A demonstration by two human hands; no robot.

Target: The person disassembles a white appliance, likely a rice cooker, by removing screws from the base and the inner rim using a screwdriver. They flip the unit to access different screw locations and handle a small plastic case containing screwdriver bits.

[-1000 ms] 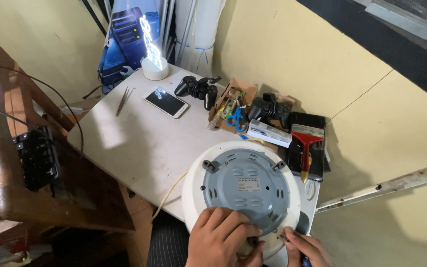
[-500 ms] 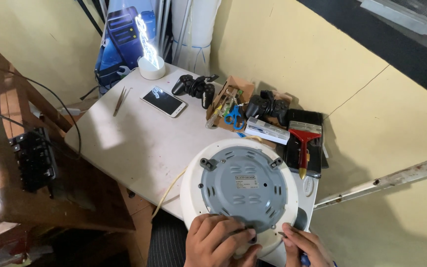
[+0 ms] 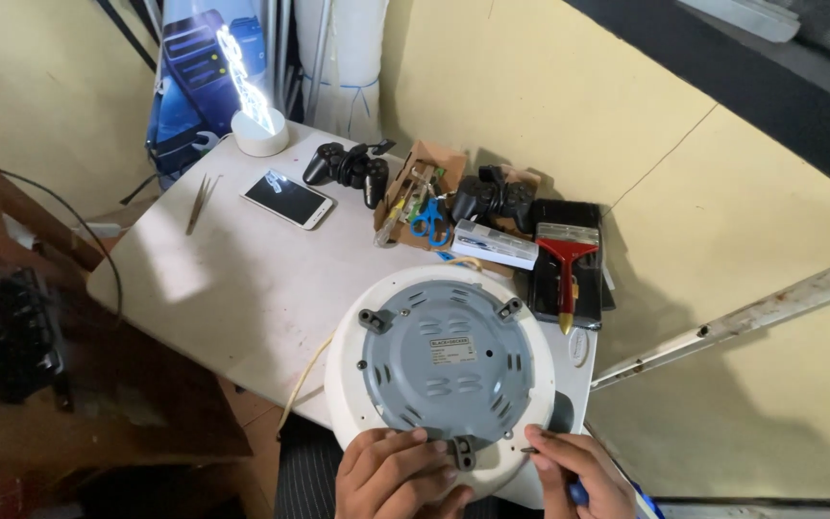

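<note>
Compared with a second ago, the view is sitting a little lower and nearer, and the cooker (image 3: 444, 370) is lying in much the same spot at the near edge of the table (image 3: 213, 288), turned upside down with its grey base plate facing up. The left hand (image 3: 398, 474) is staying flat on the near rim of the cooker, fingers spread and pressing on the grey plate beside a foot bracket; it is clamped on nothing. The right hand (image 3: 573, 476) has shifted slightly outward along the rim since the earlier picture and is pinching a screwdriver (image 3: 551, 459), fingers closed around it, with the metal tip touching the white rim at the near right and the blue handle showing below the fingers.

An open cardboard box (image 3: 423, 187) is standing at the far side of the table, holding blue-handled scissors (image 3: 426, 219) and several thin tools I cannot tell apart. A black tray (image 3: 583, 288) is lying to the right of it, carrying a red-handled brush (image 3: 566, 258). A white carton (image 3: 495, 244) is resting between box and tray. One black game controller (image 3: 348, 165) is sitting left of the box and another (image 3: 494, 198) just behind the carton. A phone (image 3: 288, 199) is lying face up near a glowing lamp (image 3: 259, 120), with tweezers (image 3: 200, 202) well to its left.
</note>
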